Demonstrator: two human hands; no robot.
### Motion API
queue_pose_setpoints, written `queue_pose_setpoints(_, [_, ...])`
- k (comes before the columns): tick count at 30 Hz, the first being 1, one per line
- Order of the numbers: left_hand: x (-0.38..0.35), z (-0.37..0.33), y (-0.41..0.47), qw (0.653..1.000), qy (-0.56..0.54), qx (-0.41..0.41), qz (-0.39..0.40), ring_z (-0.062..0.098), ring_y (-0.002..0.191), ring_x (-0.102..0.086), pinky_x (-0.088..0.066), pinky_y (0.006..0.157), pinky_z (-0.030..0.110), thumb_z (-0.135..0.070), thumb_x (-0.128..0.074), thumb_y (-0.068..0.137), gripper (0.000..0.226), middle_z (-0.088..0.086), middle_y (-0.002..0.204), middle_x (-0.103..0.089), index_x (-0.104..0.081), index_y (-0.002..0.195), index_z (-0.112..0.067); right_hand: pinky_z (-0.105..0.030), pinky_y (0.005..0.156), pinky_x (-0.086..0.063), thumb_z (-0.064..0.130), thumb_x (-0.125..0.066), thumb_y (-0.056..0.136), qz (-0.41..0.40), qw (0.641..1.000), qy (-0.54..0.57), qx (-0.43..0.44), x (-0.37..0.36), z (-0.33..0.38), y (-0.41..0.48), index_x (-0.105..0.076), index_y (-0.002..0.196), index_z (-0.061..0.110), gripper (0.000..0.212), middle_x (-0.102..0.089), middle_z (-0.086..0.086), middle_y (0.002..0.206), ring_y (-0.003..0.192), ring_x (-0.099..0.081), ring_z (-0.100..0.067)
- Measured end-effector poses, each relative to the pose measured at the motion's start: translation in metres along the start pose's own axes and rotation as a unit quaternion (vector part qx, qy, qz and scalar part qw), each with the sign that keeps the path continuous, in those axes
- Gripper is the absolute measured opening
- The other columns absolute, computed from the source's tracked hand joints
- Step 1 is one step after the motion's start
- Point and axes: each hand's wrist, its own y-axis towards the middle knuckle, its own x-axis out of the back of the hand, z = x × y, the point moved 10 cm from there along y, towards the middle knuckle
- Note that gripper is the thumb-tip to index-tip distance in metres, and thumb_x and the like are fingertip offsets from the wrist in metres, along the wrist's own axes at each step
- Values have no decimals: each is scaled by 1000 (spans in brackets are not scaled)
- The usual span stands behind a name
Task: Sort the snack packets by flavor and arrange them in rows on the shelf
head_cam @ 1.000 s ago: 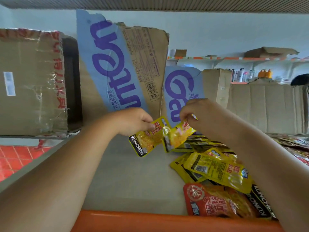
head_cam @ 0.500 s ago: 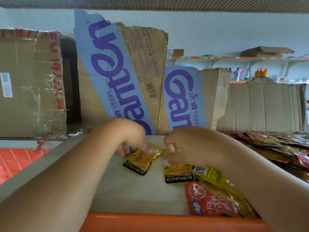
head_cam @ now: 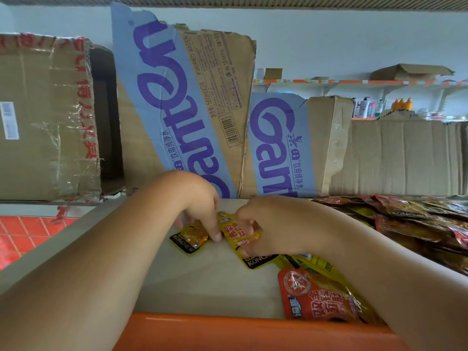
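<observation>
Both hands are working at the middle of the frame, low on the grey shelf (head_cam: pixel 202 282). The left hand (head_cam: pixel 200 206) is bending its fingers (head_cam: pixel 215 233) down over the left yellow packet (head_cam: pixel 190 239), seeming to pinch its upper end while the black band is lying flat on the shelf. The right hand (head_cam: pixel 266 224) is curling tightly round the right yellow packet (head_cam: pixel 231 230), which is slanting toward the lower right with its black band poking out below the knuckles. The two packets are lying just beside each other, with their upper corners hidden under the hands, so whether they are touching cannot be told.

It looks as if a row of the yellow flavor is being started here, and the main risk is crookedness: the right packet is sitting at an angle to the left one, and letting go now would be leaving it skewed or overlapping.

The right forearm is also crossing over loose yellow packets (head_cam: pixel 314 264) and a red packet (head_cam: pixel 316 300) at the lower right. Pulling that arm back carelessly could be dragging them into the new row or over the orange lip (head_cam: pixel 228 333) at the bottom of the frame.

A heap of packets (head_cam: pixel 417 219) is slumping at the right edge and could be sliding toward the sorted pair. Cardboard boxes (head_cam: pixel 190 97) are leaning along the back.
</observation>
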Motion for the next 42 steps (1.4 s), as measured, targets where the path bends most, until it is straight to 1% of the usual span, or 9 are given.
queue_pose_setpoints(7, [-1,6,2,999,24,13,24,28,100,-72,-63,78,37,-51,-94,67,61,8,117,-67,-63,113,-26,-30,62,-38,74,-59,83,-7,1000,-6,-27,-7,-1,7,-45,87,32,44,-49,10,89,79,-48,-7])
queue_pose_setpoints(11, [-2,12,0,999,2,20,28,26,98,-71,-64,76,37,-46,-95,67,57,8,118,-65,-63,110,-27,-29,55,-29,55,-61,88,-14,1000,-12,-5,-8,9,10,-44,94,33,28,-49,9,85,73,-45,-5])
queue_pose_setpoints(15, [-1,14,-11,999,-1,21,30,19,98,-68,-63,73,34,-43,-94,71,55,2,114,-66,-66,114,-25,-30,61,-41,41,-71,80,-24,998,50,-1,1,6,4,-52,102,31,30,-54,10,93,80,-52,-8])
queue_pose_setpoints(19, [17,18,-29,995,34,-5,-89,10,91,-58,-46,64,28,-51,-89,70,52,-11,104,-60,-63,111,-34,-28,58,-37,39,-73,78,-92,992,89,-24,26,-6,-3,-55,101,36,29,-55,11,90,75,-53,-6])
queue_pose_setpoints(25, [31,43,-90,955,-87,-26,-283,9,82,-63,-59,75,37,-48,-79,52,45,-14,97,-61,-58,91,-54,-22,55,-35,36,-74,78,-225,969,97,-1,70,-6,-22,-59,96,32,24,-56,12,84,70,-53,-3])
queue_pose_setpoints(29, [47,44,-142,909,-109,-57,-399,5,86,-59,-55,79,35,-45,-86,58,49,-13,95,-58,-63,101,-49,-25,63,-42,34,-75,75,-304,949,66,53,95,9,-41,-62,93,25,24,-61,7,89,79,-54,-14])
queue_pose_setpoints(32, [51,44,-172,891,-105,-73,-436,3,91,-55,-52,81,30,-44,-88,64,48,-14,97,-56,-66,106,-44,-29,66,-44,32,-78,73,-334,936,74,85,107,24,-54,-63,88,26,23,-62,6,87,78,-53,-14])
queue_pose_setpoints(36, [49,49,-204,880,-101,-77,-458,5,94,-55,-50,81,29,-46,-89,67,47,-15,100,-53,-66,108,-42,-15,62,-33,30,-79,72,-366,919,99,111,112,46,-68,-58,81,26,23,-58,11,78,74,-50,-8])
queue_pose_setpoints(42, [43,87,-262,846,-98,-74,-518,11,96,-57,-52,86,36,-47,-89,67,49,-15,104,-55,-65,110,-40,-32,68,-34,21,-81,72,-419,895,107,112,116,109,-72,-58,78,17,24,-56,4,74,73,-50,-21])
